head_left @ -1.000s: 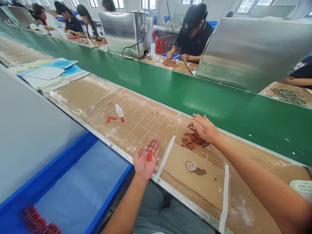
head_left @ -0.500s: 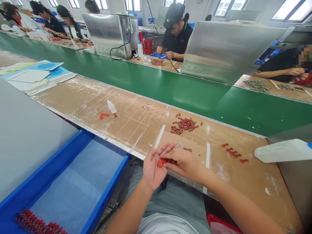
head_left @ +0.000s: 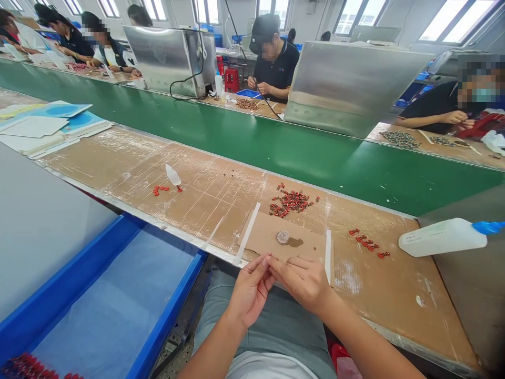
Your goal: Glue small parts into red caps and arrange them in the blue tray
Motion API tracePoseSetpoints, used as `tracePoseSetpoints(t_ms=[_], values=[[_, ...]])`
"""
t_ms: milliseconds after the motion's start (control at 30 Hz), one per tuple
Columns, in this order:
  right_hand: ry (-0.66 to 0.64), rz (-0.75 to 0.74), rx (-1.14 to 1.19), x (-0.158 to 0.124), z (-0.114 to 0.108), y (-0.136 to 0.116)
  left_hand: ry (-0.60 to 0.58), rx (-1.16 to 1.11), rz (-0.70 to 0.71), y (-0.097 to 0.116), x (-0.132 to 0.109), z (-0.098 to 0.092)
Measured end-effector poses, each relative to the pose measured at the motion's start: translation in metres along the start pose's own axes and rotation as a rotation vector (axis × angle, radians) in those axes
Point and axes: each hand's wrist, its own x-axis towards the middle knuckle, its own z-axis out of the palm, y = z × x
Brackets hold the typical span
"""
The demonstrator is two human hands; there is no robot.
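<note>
My left hand is closed, thumb pressed against the fingers, above my lap at the bench edge. My right hand meets it fingertip to fingertip in a pinch. Whatever lies between the fingers is hidden. Just beyond the hands, a small clear cup stands beside a brown patch on a cardboard sheet. Behind that lies a pile of small red-and-dark parts. Several red pieces with dark tops form a slanting row to the right.
A white bottle with a blue cap lies at the right. A small white bottle and red discs are at the left. A blue tray holds red parts. Beyond runs a green belt; a co-worker sits across it.
The red discs and thin stick that showed in my left palm are now out of sight. My left fingers have closed, and both hands' fingertips have come together. The view has shifted slightly.
</note>
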Motion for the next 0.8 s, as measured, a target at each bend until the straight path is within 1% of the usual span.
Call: tracePoseSetpoints(t_ms=[67,100,133,167,200,233,267,300,333,367,400,433,500,633,800], values=[[-0.025,0.024,0.117,0.004,-0.005,0.002,-0.002,-0.009,0.002,0.002,0.002,-0.002],[-0.003,0.077,0.184,0.005,-0.007,0.007,0.002,-0.019,0.000,0.003,0.003,-0.003],[0.047,0.170,0.233,0.007,-0.009,0.017,0.009,-0.033,-0.005,0.005,0.003,-0.004],[0.114,0.302,0.260,0.008,-0.010,0.030,0.018,-0.048,-0.012,0.007,0.003,-0.005],[0.199,0.465,0.245,0.009,-0.010,0.048,0.026,-0.064,-0.019,0.010,0.003,-0.006],[0.251,0.637,0.178,0.010,-0.008,0.069,0.030,-0.077,-0.022,0.011,0.003,-0.006],[0.262,0.784,0.124,0.010,-0.005,0.092,0.026,-0.090,-0.019,0.013,0.002,-0.007],[0.219,0.878,0.078,0.010,0.000,0.115,0.015,-0.099,-0.014,0.014,0.001,-0.008],[0.140,0.939,0.013,0.011,0.006,0.137,0.000,-0.106,-0.009,0.015,0.000,-0.009],[0.053,0.975,-0.054,0.011,0.012,0.157,-0.018,-0.112,-0.005,0.016,-0.001,-0.009],[0.017,0.990,-0.078,0.010,0.018,0.173,-0.034,-0.118,-0.005,0.016,-0.002,-0.010],[-0.019,0.995,-0.097,0.010,0.023,0.185,-0.049,-0.122,-0.008,0.016,-0.002,-0.010],[-0.061,0.987,-0.110,0.010,0.031,0.200,-0.063,-0.129,-0.011,0.016,-0.003,-0.009],[-0.141,0.959,-0.132,0.008,0.035,0.207,-0.064,-0.120,0.005,0.018,-0.005,-0.008],[-0.230,0.953,-0.178,0.004,0.028,0.208,-0.070,-0.090,0.018,0.014,-0.010,-0.008]])
